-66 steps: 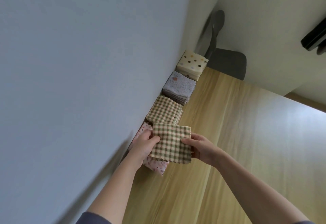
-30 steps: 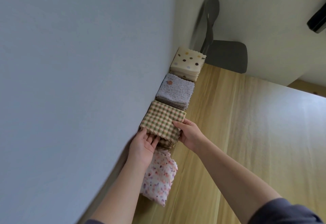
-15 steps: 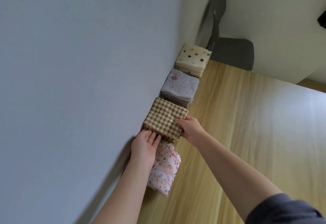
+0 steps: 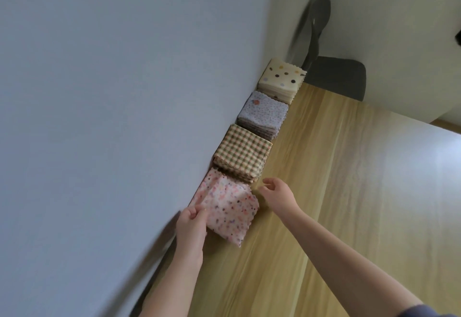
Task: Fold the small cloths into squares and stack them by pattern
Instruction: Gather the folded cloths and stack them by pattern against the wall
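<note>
Done, by look: three neat stacks in row against wall (image 4: 124,92) — polka-dot stack (image 4: 282,79), lilac floral stack (image 4: 263,114), gingham stack (image 4: 243,154). Left to do: pink floral cloth (image 4: 227,207), rumpled on table (image 4: 349,192) at near end of row, not yet squared. Pinched at near-left edge by left hand (image 4: 190,228). Right hand (image 4: 277,195) just beside — loosely curled, grasping nothing.

The left arm (image 4: 174,281) and the right arm (image 4: 349,254) are bare. A dark blue-grey sleeve (image 4: 424,313) shows on the right one.

Checked cloth (image 4: 243,153) released; left hand (image 4: 190,227) pinches pink cloth (image 4: 229,210).
</note>
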The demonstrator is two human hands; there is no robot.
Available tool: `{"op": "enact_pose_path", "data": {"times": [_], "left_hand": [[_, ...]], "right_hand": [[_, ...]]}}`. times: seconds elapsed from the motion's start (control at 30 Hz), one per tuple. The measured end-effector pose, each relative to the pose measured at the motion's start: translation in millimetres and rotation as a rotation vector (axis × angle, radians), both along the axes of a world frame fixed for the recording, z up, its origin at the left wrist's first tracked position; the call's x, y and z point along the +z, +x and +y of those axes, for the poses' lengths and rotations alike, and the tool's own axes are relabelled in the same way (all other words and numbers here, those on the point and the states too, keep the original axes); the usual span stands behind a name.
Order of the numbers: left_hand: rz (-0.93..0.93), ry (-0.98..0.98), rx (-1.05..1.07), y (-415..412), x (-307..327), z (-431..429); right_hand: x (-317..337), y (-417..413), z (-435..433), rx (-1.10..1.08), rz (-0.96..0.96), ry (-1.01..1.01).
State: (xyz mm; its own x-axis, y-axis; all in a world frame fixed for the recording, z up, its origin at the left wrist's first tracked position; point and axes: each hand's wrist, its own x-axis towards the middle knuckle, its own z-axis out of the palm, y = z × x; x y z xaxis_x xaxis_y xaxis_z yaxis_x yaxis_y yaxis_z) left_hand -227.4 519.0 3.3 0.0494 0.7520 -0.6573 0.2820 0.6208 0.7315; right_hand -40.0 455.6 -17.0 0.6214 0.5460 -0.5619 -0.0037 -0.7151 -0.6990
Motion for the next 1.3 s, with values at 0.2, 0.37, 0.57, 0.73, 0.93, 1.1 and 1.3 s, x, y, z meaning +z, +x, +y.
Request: {"op": "enact_pose_path", "data": {"times": [0.2,0.37,0.57,0.73,0.93,1.1,1.3], "left_hand": [[0.098,-0.022,0.023,-12,-10,-11],[0.081,-0.141,0.053,-5,-16,-12],[-0.165,-0.036,0.198,-6,-19,-17],[-0.311,-0.142,0.385,-1,-29,-9],[-0.245,-0.150,0.390,1,-41,-1],[-0.240,-0.194,0.390,-7,-36,-6],[-0.239,-0.263,0.324,-10,-21,-32]], "right_hand": [[-6,-23,-3,0.244,-0.083,-0.075],[-4,-25,-4,0.218,-0.054,-0.096],[3,-33,-5,0.036,0.105,0.144],[-2,-43,15,-0.051,0.122,0.185],[-19,-44,30,-0.039,-0.001,0.070],[-14,-51,15,0.008,-0.078,0.082],[0,-40,-44,-0.028,-0.083,0.061]]}}
